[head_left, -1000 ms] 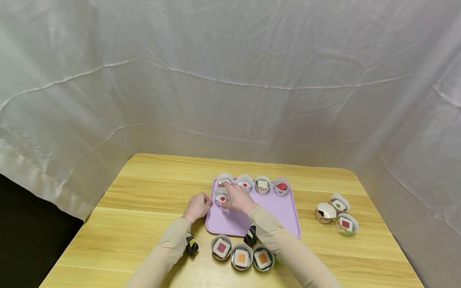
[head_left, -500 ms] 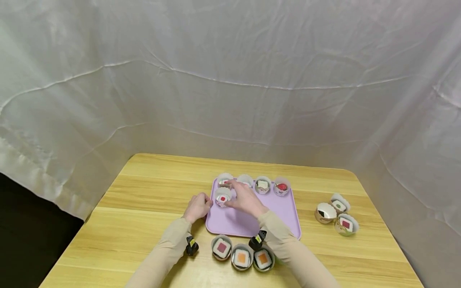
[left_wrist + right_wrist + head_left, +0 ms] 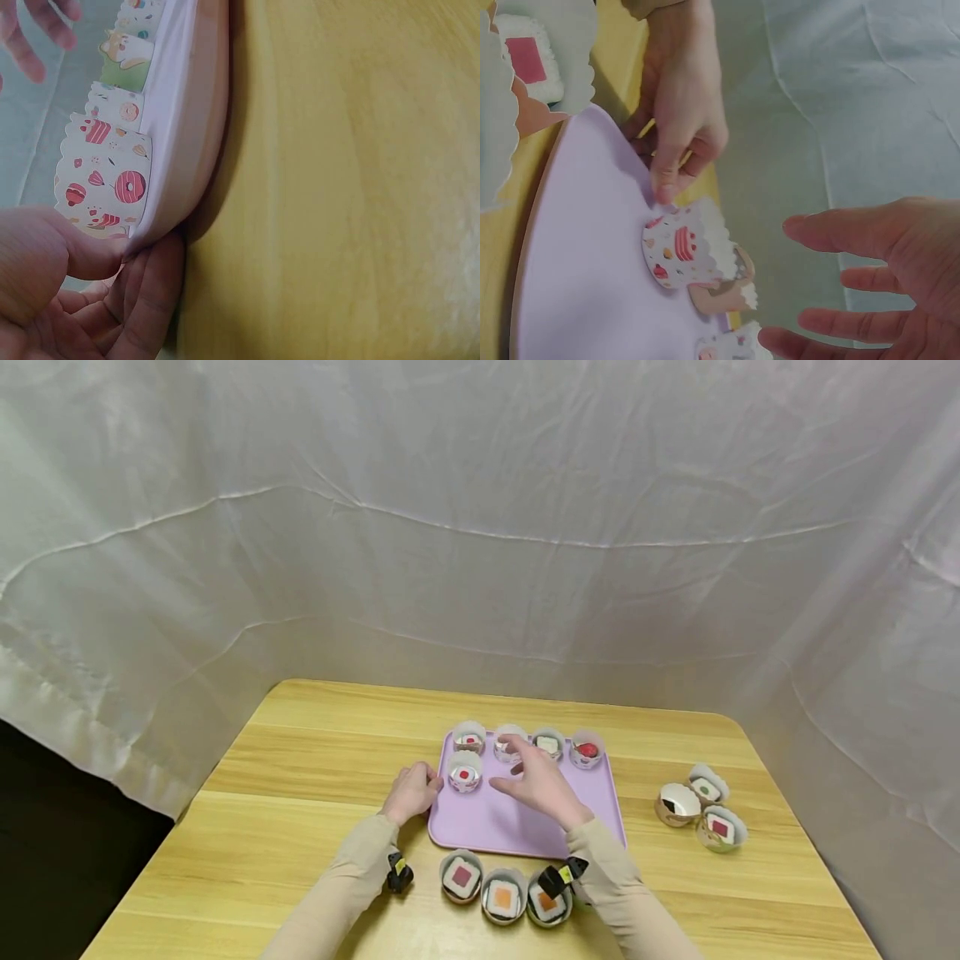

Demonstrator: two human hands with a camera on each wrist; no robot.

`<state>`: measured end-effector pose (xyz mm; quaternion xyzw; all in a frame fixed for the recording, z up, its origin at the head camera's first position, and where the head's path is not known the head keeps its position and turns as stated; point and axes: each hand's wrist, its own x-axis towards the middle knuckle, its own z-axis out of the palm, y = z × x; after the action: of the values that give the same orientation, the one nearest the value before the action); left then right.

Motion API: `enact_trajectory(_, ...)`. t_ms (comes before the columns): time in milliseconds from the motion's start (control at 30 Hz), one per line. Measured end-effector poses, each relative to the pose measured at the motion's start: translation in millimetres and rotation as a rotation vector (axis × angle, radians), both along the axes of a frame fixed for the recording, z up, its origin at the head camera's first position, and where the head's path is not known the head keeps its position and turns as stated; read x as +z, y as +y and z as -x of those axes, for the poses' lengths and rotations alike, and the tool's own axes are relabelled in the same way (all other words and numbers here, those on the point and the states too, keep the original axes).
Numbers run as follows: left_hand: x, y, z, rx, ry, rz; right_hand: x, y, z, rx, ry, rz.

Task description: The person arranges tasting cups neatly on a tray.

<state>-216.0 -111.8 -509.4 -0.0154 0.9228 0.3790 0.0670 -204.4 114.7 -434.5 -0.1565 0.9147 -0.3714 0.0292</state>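
Observation:
My left hand (image 3: pixel 411 791) pinches the left rim of a lilac tray (image 3: pixel 487 822). In the left wrist view its thumb lies on top of the tray edge (image 3: pixel 191 97) with the fingers underneath. Above the tray, my right hand (image 3: pixel 542 781) is apart from everything, fingers spread and holding nothing. Just left of it stands a paper baking cup (image 3: pixel 465 783) with a white, red-centred sushi piece in it. The right wrist view shows this cup's cake-and-doughnut print (image 3: pixel 679 251) near the left hand. More filled cups line the tray's far edge, one with a strawberry-like red piece (image 3: pixel 587 750).
In front of the tray stand filled cups, including one with a purple-centred sushi piece (image 3: pixel 461 877) and one with an orange-centred piece (image 3: pixel 502 896). A cluster of three cups (image 3: pixel 677 806) stands on the table (image 3: pixel 300 752) to the right. A pale curtain (image 3: pixel 480 568) hangs behind.
My right hand has let go of the cup at the tray's left and drawn back to the right, fingers spreading. The cup stays there. The left hand has not moved.

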Motion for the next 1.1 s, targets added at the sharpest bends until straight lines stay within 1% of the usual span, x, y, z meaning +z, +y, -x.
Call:
enact_trajectory(100, -0.6, -0.4, -0.1, -0.002, 0.006, 0.004, -0.2, 9, -3.2, -0.025, 0.013, 0.008)
enact_trajectory(233, -1.0, -0.7, 0.3, -0.004, 0.013, -0.001, 0.5, 23, -7.1, -0.046, 0.027, 0.052)
enact_trajectory(467, -1.4, -0.9, -0.2, -0.002, 0.006, -0.014, 0.5, 50, -15.1, -0.074, 0.108, 0.113)
enact_trajectory(567, -1.1, -0.7, 0.3, -0.002, 0.007, -0.016, -0.5, 62, -17.8, -0.096, 0.138, 0.145)
enact_trajectory(667, -0.9, -1.2, 0.6, 0.004, 0.003, -0.016, 0.2, 76, -20.4, -0.12, 0.155, 0.154)
enact_trajectory(867, -0.3, -1.6, 1.2, 0.01, -0.004, -0.009, 6.3, 103, -25.3, -0.172, 0.147, 0.121)
enact_trajectory(1100, 0.6, -0.8, 1.3, 0.005, 0.001, 0.002, 5.6, 139, -29.9, -0.257, 0.15, 0.042)
